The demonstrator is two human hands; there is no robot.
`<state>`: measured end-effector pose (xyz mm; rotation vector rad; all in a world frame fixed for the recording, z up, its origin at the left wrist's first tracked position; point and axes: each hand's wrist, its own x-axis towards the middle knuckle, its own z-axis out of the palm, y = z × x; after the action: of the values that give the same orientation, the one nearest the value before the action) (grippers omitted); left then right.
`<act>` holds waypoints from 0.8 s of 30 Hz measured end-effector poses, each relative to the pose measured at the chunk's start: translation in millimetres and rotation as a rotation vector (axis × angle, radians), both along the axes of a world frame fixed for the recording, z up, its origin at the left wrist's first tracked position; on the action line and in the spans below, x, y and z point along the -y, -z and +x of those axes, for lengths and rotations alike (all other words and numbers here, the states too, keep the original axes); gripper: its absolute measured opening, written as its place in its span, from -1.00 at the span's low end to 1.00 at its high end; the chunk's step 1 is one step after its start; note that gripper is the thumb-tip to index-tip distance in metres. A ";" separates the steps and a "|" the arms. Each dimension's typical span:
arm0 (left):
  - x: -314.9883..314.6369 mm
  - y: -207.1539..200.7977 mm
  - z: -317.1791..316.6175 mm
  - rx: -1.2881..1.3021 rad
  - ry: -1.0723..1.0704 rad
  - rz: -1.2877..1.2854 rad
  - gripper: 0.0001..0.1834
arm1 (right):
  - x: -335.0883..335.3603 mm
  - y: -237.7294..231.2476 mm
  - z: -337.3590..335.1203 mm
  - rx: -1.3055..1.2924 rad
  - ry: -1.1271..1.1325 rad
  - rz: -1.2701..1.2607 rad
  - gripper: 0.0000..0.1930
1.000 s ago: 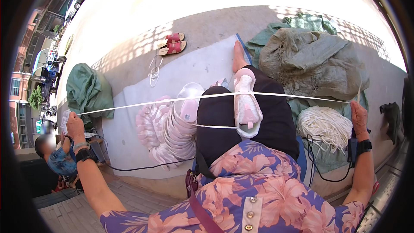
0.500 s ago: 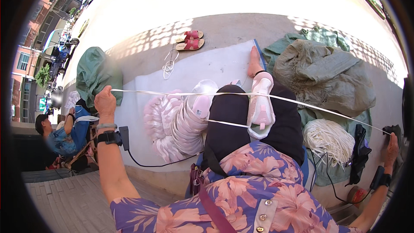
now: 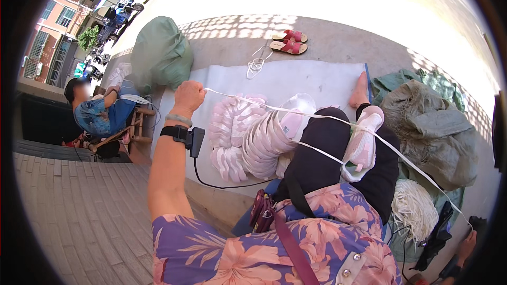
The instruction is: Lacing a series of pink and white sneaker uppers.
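My left hand [image 3: 190,96], closed in a fist on the left, grips one end of a long white shoelace [image 3: 285,110]. The lace crosses over my lap and sags down to the far right. There my right hand [image 3: 467,245] pinches its other end near the picture's rim. Between them, a white-and-pink shoe upper [image 3: 364,136] lies on my black trouser leg. A second white strand runs from it to a row of nested pink-and-white shoe uppers [image 3: 269,140] left of my knees. Neither hand touches the uppers.
Under the uppers spreads a pale sheet [image 3: 222,76]. A white lace bundle [image 3: 414,208] and a grey-green sack [image 3: 428,126] lie at right. Red sandals [image 3: 289,46] stand ahead. A green bag [image 3: 162,53] and a seated person [image 3: 103,111] are at left.
The view has swung left, so things sit farther right. The lace, stretched nearly straight before, now hangs slacker toward my right hand. Both hands keep their hold.
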<state>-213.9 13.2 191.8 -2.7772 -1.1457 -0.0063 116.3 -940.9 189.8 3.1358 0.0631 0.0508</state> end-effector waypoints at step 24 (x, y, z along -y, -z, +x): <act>2.6 -103.4 -90.1 -0.097 0.542 0.267 -0.77 | -283.5 42.5 -48.4 -0.699 -0.262 0.510 -0.78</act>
<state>-304.0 10.6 295.2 -2.7111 -0.3153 -0.0732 67.9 -657.4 147.3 3.4085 0.5345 -1.2007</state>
